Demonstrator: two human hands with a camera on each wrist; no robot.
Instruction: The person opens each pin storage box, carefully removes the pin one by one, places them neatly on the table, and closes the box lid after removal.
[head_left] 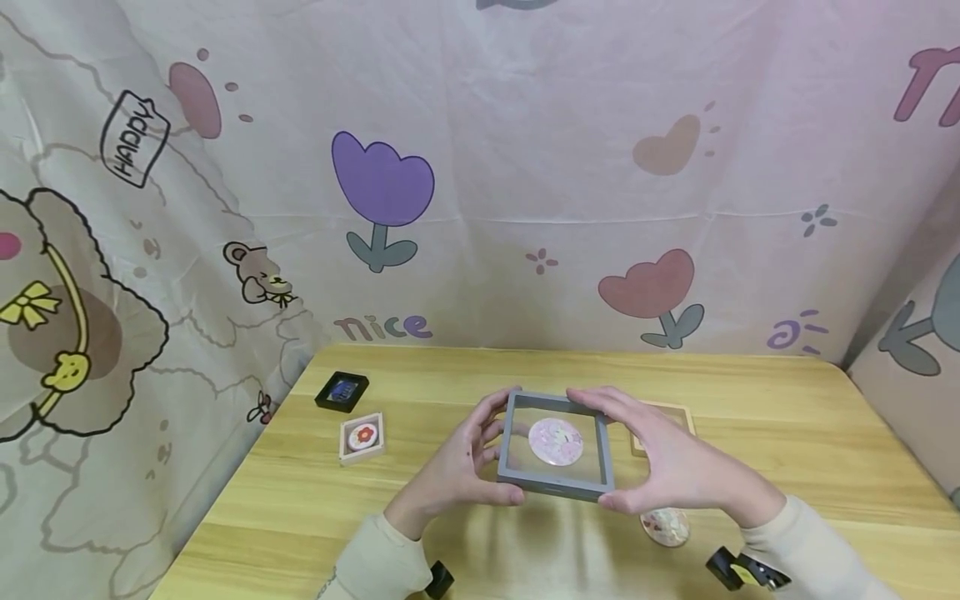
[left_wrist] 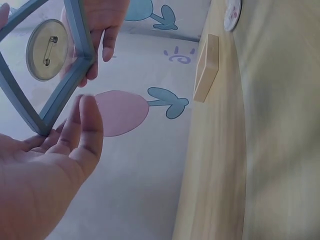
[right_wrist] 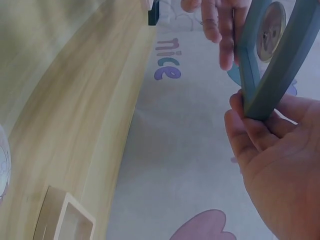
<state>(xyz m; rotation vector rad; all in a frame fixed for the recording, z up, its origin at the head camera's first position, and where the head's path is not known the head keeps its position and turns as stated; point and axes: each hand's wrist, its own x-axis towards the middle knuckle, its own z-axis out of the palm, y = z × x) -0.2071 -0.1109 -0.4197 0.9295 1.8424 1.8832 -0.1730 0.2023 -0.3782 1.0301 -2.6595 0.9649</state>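
Though contact seems partly hidden, wide-spread fingers [head_left: 611, 403] grip grey frame [head_left: 557, 486].

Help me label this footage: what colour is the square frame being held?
The square frame is grey, best seen in the head view.

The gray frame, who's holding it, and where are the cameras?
No robot here! A person's left hand and right hand hold a gray frame with a round badge inside. The wide picture comes from a camera on their head. The sideways ones come from a camera on each wrist; the left one shows the pin on the badge's back. On the wood-grained table lie a black frame, a pinkish frame with a flower badge, a pale frame and another round badge.
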